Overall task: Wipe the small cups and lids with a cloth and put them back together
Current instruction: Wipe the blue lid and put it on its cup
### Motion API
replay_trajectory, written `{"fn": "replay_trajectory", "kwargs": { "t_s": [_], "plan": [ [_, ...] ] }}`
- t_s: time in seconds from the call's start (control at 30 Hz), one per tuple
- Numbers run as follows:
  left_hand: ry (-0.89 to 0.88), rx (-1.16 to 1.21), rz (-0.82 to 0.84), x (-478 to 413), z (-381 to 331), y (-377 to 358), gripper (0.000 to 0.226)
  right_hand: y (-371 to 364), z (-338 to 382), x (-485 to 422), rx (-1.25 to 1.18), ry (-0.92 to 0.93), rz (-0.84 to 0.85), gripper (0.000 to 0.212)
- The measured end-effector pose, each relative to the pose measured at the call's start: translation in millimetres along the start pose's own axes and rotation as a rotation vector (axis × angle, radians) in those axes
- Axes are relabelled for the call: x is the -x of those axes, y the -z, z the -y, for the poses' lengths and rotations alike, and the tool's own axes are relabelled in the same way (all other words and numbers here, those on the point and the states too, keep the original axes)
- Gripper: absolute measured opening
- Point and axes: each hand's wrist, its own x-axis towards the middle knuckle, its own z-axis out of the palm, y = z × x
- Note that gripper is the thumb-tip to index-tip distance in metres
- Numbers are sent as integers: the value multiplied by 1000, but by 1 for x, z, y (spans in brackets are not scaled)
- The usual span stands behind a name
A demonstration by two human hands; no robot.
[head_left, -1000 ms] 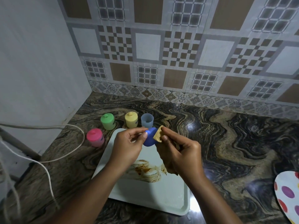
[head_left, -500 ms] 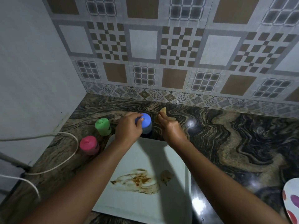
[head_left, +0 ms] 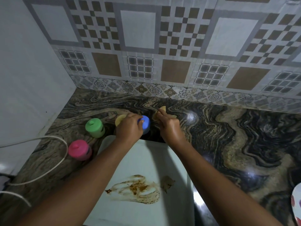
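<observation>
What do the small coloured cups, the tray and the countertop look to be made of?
Green cup, pink cup, blue cup: likely plastic; flat saturated colour, matte moulded lids.
Tray: probably plastic or melamine; pale, smooth, faint sheen.
Countertop: polished stone, granite-like; swirled veins, sharp light reflections.

Pink cup (head_left: 79,150), green cup (head_left: 95,128), yellow cup (head_left: 119,119), blue cup (head_left: 145,123): four. Cloth (head_left: 162,109): probably one. Tray (head_left: 138,212): one.

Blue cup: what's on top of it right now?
The blue lid sits on the blue cup, gripped by the left hand. Its fingers cover the lid's left edge, so whether it is fully seated cannot be seen.
</observation>
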Motion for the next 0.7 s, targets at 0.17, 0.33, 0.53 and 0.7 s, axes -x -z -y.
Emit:
{"fn": "replay_trajectory", "kwargs": {
  "t_s": [0.17,0.33,0.53,0.7],
  "plan": [
    [2,10,53,-4,2,-2,28,0,0,3,15,17,-37,19],
    [25,64,88,-5,5,-8,33,0,2,6,-18,-25,-54,22],
    [36,12,111,4,-6,-11,27,3,10,9,-73,-61,-120,24],
    [5,-47,110,9,-4,-9,31,8,15,14,-93,-91,-199,22]
  ]
}}
